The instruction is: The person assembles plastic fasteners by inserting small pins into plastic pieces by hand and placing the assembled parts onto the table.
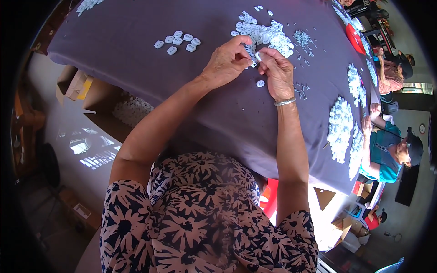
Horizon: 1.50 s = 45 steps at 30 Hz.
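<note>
Over the dark tablecloth (205, 113) my two hands work close together. My left hand (226, 62) pinches a small white piece (253, 64) with what looks like a hole in it. Thumb and fingers of my right hand (277, 75) are closed on a white oval plastic piece (259, 56), its face partly hidden. Just beyond the hands spreads a heap of white oval plastic pieces (268, 36). One more oval piece with dark holes (260, 83) lies beside my right hand. Small metal screws (302, 38) are scattered right of the heap.
Several oval pieces (177, 41) form a loose group at the left. White heaps (340, 129) line the right side, where a co-worker in a teal shirt (382, 148) sits. A red bowl (355, 39) stands far right. Below the table's left edge is an open cardboard box (107, 98).
</note>
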Tool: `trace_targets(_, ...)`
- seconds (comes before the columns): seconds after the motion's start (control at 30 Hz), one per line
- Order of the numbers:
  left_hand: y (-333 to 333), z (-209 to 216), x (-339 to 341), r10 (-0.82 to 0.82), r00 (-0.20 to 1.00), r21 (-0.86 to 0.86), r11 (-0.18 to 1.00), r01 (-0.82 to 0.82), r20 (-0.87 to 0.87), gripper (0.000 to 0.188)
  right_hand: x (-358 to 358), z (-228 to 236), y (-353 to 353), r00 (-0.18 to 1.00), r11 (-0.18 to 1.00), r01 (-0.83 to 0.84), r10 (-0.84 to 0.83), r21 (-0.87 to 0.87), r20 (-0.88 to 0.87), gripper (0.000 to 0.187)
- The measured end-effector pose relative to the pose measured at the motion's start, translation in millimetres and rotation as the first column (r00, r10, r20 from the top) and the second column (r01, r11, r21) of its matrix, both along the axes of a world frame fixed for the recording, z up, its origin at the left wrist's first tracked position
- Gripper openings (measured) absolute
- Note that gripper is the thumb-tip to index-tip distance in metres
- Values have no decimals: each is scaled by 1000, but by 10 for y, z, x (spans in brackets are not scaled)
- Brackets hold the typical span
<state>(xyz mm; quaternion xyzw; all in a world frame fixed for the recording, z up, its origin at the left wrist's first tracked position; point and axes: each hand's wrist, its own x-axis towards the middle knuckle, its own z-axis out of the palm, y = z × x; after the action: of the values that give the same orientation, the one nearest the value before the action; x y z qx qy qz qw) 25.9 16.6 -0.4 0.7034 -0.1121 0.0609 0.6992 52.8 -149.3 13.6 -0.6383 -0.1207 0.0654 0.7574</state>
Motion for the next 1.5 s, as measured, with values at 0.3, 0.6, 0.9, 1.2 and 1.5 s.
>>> trace_targets(0.3, 1, 20, -23, 3, 1000, 22, 1000, -2, -20, 37, -22, 35, 1, 1000, 999, -12, 13, -46, 22, 12)
trace_targets(0.6, -5, 38, -29, 46, 999, 20, 999, -46, -28, 38, -55, 37, 27, 989, 966, -6, 44, -258, 142, 9)
trace_targets(0.9, 37, 84, -22, 1, 989, -85, 996, -14, -146, 38, -92, 16, 89, 965, 983, -74, 112, -167, 235, 17)
trace_targets(1.2, 161, 177, -17, -208, 964, -140, 973, 186, -165, 33, -113, 61, 19, 900, 912, 83, 104, -401, 422, 25)
trace_targets(1.5, 143, 245, -37, -186, 961, -156, 975, 156, -203, 32, -163, 179, 52, 786, 851, 220, 136, -477, 604, 24)
